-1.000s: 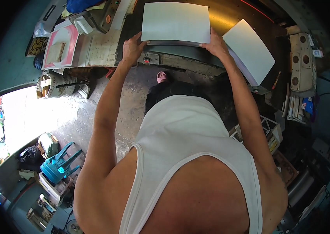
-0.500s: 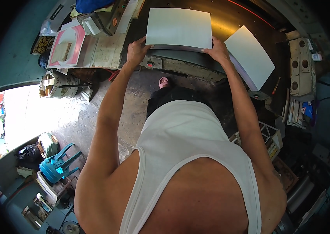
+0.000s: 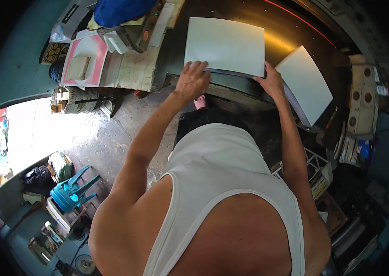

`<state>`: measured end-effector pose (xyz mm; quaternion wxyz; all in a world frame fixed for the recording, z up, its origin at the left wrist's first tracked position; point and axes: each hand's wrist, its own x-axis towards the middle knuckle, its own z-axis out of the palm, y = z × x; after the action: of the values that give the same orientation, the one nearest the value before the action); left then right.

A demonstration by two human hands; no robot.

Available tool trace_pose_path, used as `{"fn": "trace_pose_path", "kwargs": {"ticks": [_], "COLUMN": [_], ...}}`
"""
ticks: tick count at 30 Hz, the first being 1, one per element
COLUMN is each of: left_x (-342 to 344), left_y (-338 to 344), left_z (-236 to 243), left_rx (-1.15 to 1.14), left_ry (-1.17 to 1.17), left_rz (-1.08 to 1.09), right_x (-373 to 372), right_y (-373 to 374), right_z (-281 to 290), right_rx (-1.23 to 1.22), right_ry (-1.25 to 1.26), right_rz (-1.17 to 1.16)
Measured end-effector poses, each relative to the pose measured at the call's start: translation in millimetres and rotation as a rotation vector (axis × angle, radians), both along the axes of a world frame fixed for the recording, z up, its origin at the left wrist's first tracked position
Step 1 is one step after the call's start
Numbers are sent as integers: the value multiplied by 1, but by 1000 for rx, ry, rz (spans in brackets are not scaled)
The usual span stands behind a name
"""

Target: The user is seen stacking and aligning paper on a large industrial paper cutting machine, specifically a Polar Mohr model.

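Paper stack (image 3: 225,46) at 12–1 o'clock on worktop (image 3: 288,25). Right hand (image 3: 268,79): grip closed round stack's 4 o'clock corner, apparently steadying it. Left hand (image 3: 192,82) at its 7–8 o'clock; grip unclear. Second stack (image 3: 305,87), 2 o'clock.

L hand (image 3: 193,81) at near edge, L corner, of white paper stack (image 3: 225,46); R hand (image 3: 272,82) at near R corner, thumb on near edge. 2nd paper stack (image 3: 304,85), angled, to R on dark metal table (image 3: 275,39). Near L: blue plastic stool (image 3: 65,197), tipped w/ legs up.
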<state>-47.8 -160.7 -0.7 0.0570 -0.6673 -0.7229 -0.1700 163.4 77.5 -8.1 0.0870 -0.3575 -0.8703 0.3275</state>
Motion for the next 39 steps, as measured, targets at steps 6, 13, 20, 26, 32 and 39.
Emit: {"fn": "trace_pose_path", "kwargs": {"ticks": [6, 13, 20, 26, 32, 39], "left_x": [-4, -24, -57, -39, -34, -34], "left_y": [-2, 1, -10, -20, -19, -15], "left_z": [-8, 14, -18, -30, -28, -31], "left_rx": [45, 246, -66, -38, -26, 19], "left_ry": [-25, -232, -1015, -1014, -958, -898], "left_rz": [15, 130, 557, 442, 453, 501], "right_x": [-1, 5, -7, -30, -31, -19], "right_y": [0, 3, -20, -29, -35, -33], "right_z": [-5, 3, 28, 39, 33, 6], "right_rx": [-50, -290, -573, -646, -653, -425], "right_ry": [20, -70, 118, 236, 295, 169], "right_rz": [-15, -66, -394, -328, -298, -259]}}
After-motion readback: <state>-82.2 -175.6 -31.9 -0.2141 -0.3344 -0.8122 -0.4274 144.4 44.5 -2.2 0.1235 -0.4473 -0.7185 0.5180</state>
